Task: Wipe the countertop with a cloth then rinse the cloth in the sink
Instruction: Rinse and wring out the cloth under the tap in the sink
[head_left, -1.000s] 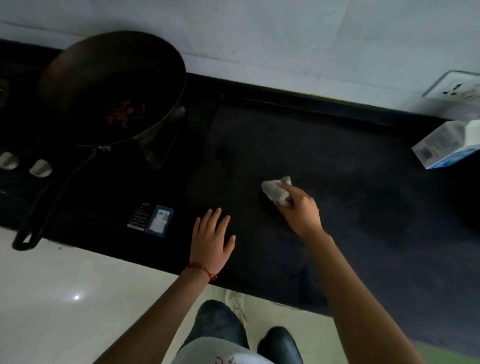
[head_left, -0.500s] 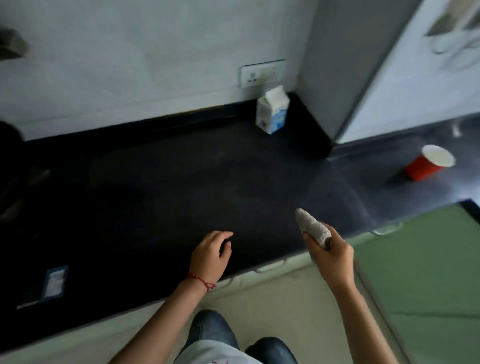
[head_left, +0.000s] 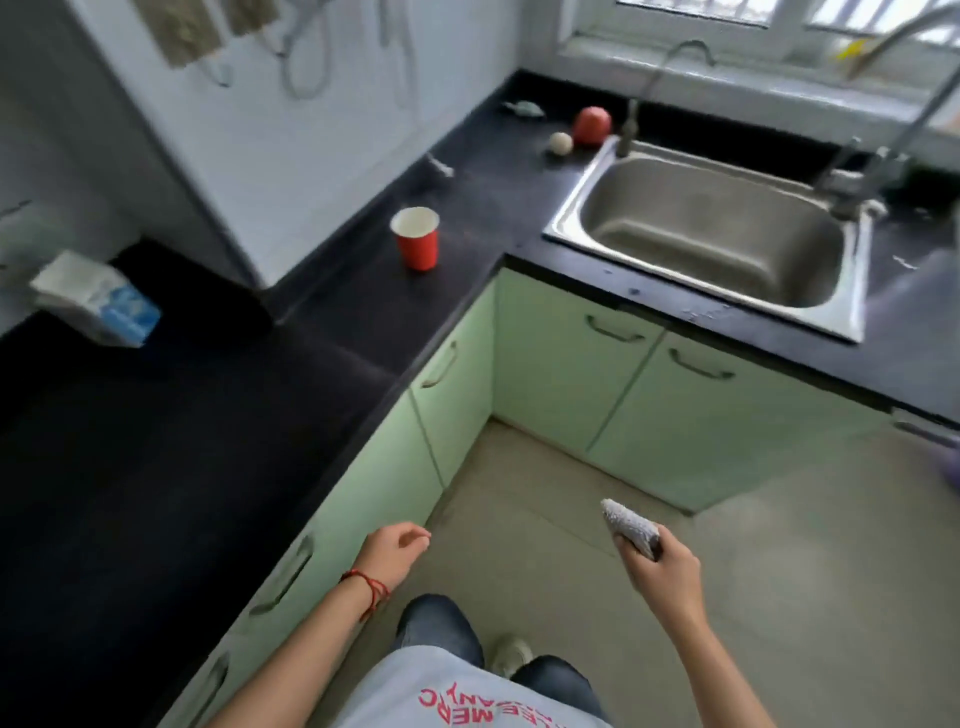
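My right hand (head_left: 662, 574) is closed around a bunched grey-white cloth (head_left: 626, 522) and holds it in the air over the floor, well short of the counters. The steel sink (head_left: 711, 234) sits in the black countertop (head_left: 171, 415) at the upper right, with a tall tap (head_left: 657, 78) at its back left corner and another tap (head_left: 883, 150) at its right. My left hand (head_left: 395, 553) hangs loosely curled and empty beside the green cabinet fronts, off the countertop.
A red paper cup (head_left: 416, 237) stands on the corner stretch of counter. A white and blue carton (head_left: 96, 297) lies at the far left. A red round object (head_left: 592, 124) and a small pale ball (head_left: 561, 143) sit left of the sink. Green cabinets (head_left: 571, 374) line the floor.
The view has swung right from the stove side to the sink corner. My right hand lifted the cloth off the countertop and carried it out over the floor; my left hand left the counter.
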